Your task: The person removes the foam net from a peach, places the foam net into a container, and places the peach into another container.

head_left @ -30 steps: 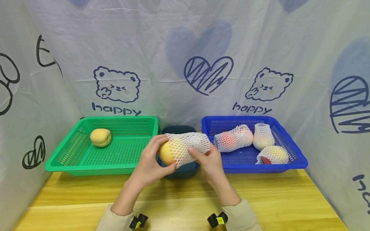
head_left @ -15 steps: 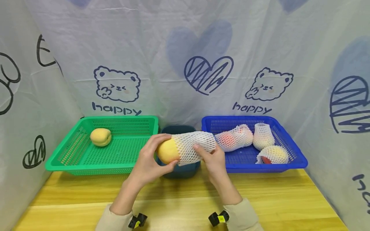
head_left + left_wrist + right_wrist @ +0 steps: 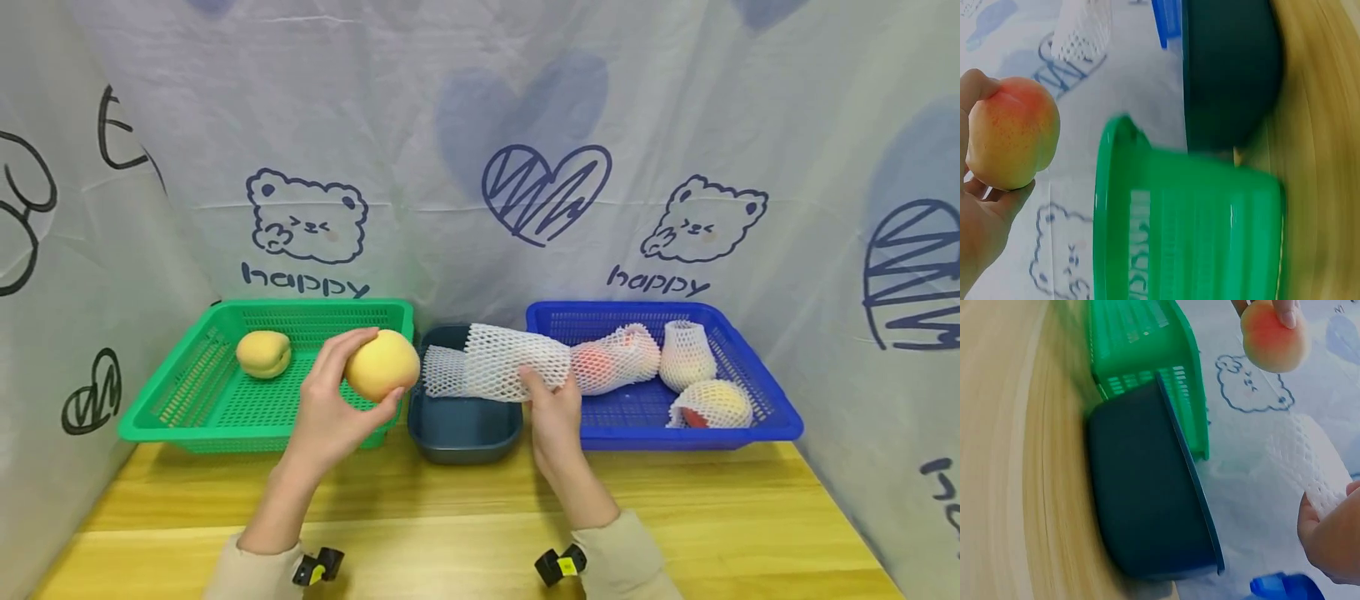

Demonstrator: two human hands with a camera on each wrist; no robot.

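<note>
My left hand grips a yellow peach between thumb and fingers, above the right end of the green basket. The left wrist view shows this peach's red blush. In my right hand, the thumb and fingers pinch a white foam net sleeve over the dark bin. The sleeve hangs slack, with a narrower stretch of netting reaching left from it. Between the peach and the netting is a small gap.
Another peach lies in the green basket at left. The blue basket at right holds several net-wrapped fruits, among them an upright one. A patterned cloth hangs behind; the wooden table runs in front.
The peach has come out of the foam net sleeve. My left hand has moved left with it, while the right hand keeps the sleeve, which now looks slack.
</note>
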